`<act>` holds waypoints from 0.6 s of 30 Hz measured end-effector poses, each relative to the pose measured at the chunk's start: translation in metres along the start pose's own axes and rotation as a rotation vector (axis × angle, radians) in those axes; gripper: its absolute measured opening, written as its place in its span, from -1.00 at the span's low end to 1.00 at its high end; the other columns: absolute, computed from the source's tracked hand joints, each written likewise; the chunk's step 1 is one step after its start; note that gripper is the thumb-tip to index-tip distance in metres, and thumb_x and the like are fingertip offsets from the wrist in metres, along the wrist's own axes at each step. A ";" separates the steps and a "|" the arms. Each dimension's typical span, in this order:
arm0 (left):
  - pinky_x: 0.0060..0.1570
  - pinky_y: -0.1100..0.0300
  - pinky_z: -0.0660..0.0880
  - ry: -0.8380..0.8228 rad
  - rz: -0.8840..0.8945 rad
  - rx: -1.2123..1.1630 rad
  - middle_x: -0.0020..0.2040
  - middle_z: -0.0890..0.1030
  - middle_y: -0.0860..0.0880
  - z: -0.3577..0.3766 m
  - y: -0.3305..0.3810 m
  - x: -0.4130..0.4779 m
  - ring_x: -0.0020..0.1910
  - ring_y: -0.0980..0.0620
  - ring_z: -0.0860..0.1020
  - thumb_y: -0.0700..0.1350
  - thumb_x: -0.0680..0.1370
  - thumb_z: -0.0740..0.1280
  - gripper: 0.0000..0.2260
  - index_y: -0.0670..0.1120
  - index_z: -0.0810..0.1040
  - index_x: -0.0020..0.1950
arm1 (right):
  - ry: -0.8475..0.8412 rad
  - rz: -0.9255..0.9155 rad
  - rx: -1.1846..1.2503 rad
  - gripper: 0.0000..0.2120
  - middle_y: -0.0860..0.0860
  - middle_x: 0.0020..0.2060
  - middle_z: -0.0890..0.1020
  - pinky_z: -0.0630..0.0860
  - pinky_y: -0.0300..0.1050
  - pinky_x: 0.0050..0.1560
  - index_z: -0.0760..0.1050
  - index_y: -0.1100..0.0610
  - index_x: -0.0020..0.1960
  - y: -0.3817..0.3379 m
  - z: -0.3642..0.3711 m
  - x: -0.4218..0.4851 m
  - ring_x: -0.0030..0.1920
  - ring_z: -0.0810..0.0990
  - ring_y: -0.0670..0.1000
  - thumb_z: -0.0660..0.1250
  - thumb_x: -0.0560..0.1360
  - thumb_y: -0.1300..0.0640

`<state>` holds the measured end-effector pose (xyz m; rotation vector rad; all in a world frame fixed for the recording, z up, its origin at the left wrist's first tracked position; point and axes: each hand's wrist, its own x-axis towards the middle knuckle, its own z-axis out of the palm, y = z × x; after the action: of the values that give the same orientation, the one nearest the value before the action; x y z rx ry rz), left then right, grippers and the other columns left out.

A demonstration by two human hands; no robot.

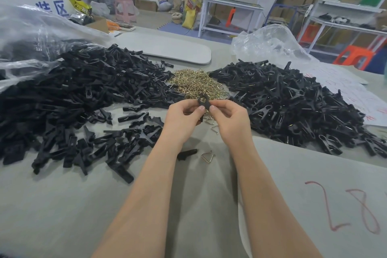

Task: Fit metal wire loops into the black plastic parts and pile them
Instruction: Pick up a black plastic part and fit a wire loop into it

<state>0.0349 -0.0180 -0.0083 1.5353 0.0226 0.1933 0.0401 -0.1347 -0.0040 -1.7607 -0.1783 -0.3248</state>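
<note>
My left hand [185,118] and my right hand [227,117] together pinch one black plastic part [204,100] above the table, thumbs on top. Whether a wire sits in it is hidden by my fingers. Behind my hands lies a heap of brass-coloured wire loops [195,82]. A big pile of black plastic parts [83,94] spreads to the left. Another pile of black parts with wire glinting in them [289,102] lies to the right. A loose wire triangle [208,156] and a single black part [187,154] rest between my forearms.
A clear plastic bag [31,33] holding more black parts sits at far left, another crumpled bag [270,42] behind the right pile. A grey board [167,48] lies at the back, cardboard marked in red [345,205] at right. Benches, stools and cartons stand beyond.
</note>
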 end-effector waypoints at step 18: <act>-0.04 0.32 0.57 0.127 -0.164 -0.641 -0.14 0.62 -0.06 -0.013 0.012 0.001 -0.17 0.12 0.62 -0.25 0.52 0.36 -0.94 -0.19 0.55 -0.03 | 0.098 0.124 -0.252 -0.72 0.09 0.11 0.61 0.41 -0.18 0.22 0.46 0.22 0.25 0.010 -0.010 0.004 0.16 0.57 0.04 0.28 0.56 0.18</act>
<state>0.0327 -0.0048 0.0037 0.8753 0.1713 0.1475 0.0461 -0.1469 -0.0106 -1.9895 0.0444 -0.3548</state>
